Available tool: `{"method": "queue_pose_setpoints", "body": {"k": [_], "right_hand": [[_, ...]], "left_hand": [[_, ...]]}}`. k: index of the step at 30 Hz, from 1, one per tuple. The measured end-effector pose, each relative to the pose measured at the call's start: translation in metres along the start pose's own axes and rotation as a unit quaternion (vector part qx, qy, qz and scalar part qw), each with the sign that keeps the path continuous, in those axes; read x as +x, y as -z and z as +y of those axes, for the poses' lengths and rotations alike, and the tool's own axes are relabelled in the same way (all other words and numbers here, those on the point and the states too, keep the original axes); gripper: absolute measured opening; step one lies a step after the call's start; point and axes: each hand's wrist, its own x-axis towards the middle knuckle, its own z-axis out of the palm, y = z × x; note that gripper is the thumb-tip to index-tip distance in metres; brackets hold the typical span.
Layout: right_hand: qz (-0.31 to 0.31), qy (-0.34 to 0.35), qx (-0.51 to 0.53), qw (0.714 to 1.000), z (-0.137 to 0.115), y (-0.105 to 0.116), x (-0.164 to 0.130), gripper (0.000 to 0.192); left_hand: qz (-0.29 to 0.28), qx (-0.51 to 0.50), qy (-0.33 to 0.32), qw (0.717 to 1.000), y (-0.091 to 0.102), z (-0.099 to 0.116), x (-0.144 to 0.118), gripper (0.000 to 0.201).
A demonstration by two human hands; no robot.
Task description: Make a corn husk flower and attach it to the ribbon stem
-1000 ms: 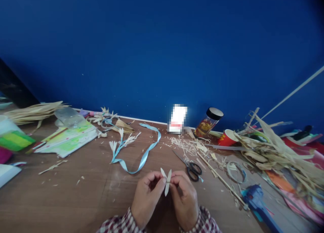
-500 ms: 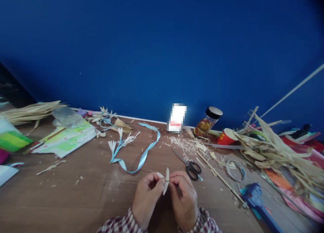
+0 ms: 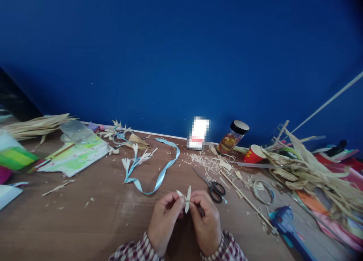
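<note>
Both hands meet at the front middle of the table around a small piece of pale corn husk (image 3: 188, 199), cut into narrow pointed petals. My left hand (image 3: 166, 219) is closed, thumb and index finger pinching the husk piece from the left. From the other side my right hand (image 3: 206, 223) pinches the same piece with its fingertips. One petal points up and down between the hands, another leans to the upper left. Just beyond my right hand lie black-handled scissors (image 3: 216, 191). Farther left is a spray of white husk flowers (image 3: 136, 157) on stems wrapped with light blue ribbon (image 3: 161, 177).
Husk scraps (image 3: 202, 164) litter the middle. A lidded jar (image 3: 231, 138) and a red paper cup (image 3: 253, 154) stand behind. On the right lie a blue glue gun (image 3: 289, 225), a tape roll (image 3: 263, 192) and a heap of dried husks (image 3: 306, 174). A painted sheet (image 3: 73, 159) lies left.
The upright petal has turned slightly, from leaning to standing nearly straight, and the left petal shows more. Both hands keep their pinch in nearly the same place.
</note>
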Motion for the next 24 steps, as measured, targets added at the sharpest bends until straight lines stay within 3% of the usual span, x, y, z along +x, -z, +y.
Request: {"method": "queue_pose_setpoints", "body": {"k": [7, 15, 24], "right_hand": [[0.015, -0.009, 0.009, 1.0, -0.001, 0.001, 0.003, 0.012], [0.039, -0.014, 0.015, 0.999, 0.003, 0.002, 0.003, 0.011], [0.037, -0.022, 0.024, 0.999, -0.001, 0.002, 0.005, 0.011]], "left_hand": [[0.049, -0.083, 0.04, 0.995, 0.003, -0.009, 0.002, 0.023], [-0.003, -0.053, 0.045, 0.998, -0.004, -0.014, 0.002, 0.021], [0.0, -0.051, 0.025, 0.998, -0.001, -0.017, 0.003, 0.021]]}}
